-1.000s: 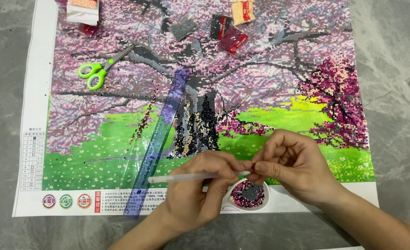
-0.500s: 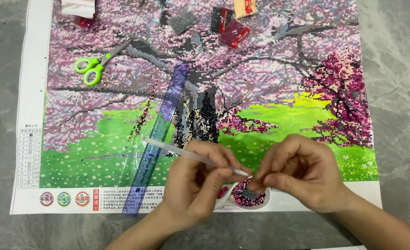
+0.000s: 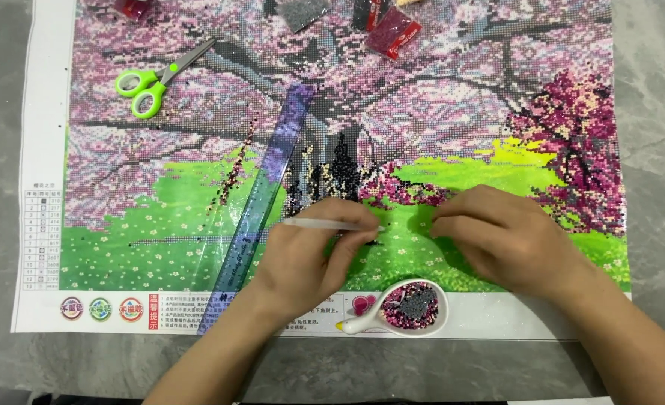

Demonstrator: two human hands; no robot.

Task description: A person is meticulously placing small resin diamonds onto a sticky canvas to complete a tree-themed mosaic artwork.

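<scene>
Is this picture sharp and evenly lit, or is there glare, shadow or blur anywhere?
Head view: light is soft and even; the canvas and green scissors look sharp. Soft shadows sit under the left hand, which holds the white pen, and under the right hand. The clear blue ruler shows slight sheen; bead packets are cut off at the top edge.

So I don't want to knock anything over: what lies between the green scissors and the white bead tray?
In the head view, the blue ruler lies slanted between the scissors and tray, and the left hand holding the white pen.
</scene>
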